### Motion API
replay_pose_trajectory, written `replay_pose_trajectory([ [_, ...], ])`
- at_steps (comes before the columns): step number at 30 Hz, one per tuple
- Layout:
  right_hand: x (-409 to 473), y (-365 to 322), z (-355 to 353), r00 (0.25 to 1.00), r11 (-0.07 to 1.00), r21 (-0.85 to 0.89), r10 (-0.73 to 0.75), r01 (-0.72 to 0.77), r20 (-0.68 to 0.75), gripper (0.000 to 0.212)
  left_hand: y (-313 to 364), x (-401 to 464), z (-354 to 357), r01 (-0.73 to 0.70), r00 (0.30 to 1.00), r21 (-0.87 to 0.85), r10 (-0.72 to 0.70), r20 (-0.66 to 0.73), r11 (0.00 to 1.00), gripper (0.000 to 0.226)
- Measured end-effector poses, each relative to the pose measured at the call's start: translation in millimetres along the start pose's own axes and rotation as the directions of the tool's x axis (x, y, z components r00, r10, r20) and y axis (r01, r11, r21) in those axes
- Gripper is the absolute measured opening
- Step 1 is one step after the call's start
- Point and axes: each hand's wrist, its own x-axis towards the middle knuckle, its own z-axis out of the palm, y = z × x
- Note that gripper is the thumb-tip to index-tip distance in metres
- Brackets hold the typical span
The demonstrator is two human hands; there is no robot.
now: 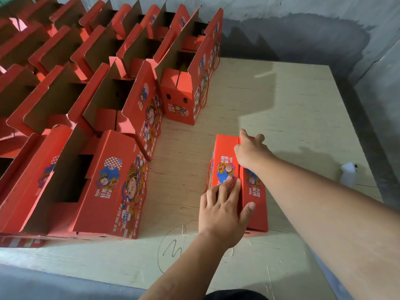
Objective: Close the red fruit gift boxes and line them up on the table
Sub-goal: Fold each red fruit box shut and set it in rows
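So the biggest thing here is the pale plywood tabletop (292, 109), butted into a grey concrete wall (303, 33) at its far edge and right side. There's a pencilled circle with a squiggle (173, 249) drawn near the front edge.

The whole left half of the tabletop is packed with rows of open red gift boxes (71, 87), flaps standing up, brown cardboard insides showing, cartoon character prints on the sides. The closest one (104, 185) sits at the front left edge, and another open one (184, 94) stands further back toward the middle.

Then there's the one closed red gift box (253, 195) on its own, right of the open rows and toward the front of the tabletop, well apart from them. Its two top flaps meet along a centre seam, and a red cord handle hangs on its left side.

Left hand (223, 211) lies flat on the near end of the lid, fingers spread and straight, thumb over the right flap. Right hand (249, 150) is at the far end, fingers curled over the far top edge, gripping it.

Small white thing (348, 172) near the right edge, can't tell what it is.
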Motion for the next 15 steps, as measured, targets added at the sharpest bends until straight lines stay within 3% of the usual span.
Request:
replay_pose_trajectory([
  [3, -1, -3, 1, 0.999, 1.000, -0.027, -0.004, 0.005, 0.041, 0.067, 4, 3, 0, 0.036, 0.999, 0.009, -0.036, -0.007, 0.999, 0.075],
  [8, 4, 7, 0, 0.994, 0.998, 0.060, -0.011, 0.005, 0.108, 0.063, 7, 9, 5, 0.083, 0.994, -0.015, -0.084, -0.067, 0.996, 0.061],
  [12, 0, 16, 15, 0.996, 0.996, 0.039, -0.077, 0.076, 0.033, 0.063, 7, 10, 8, 0.107, 0.990, -0.069, -0.113, -0.090, 0.992, 0.065],
  [15, -7, 20, 29, 0.991, 0.989, 0.084, -0.113, 0.120, -0.077, 0.060, 7, 9, 8, 0.075, 0.993, 0.058, -0.069, -0.099, 0.996, 0.059],
])
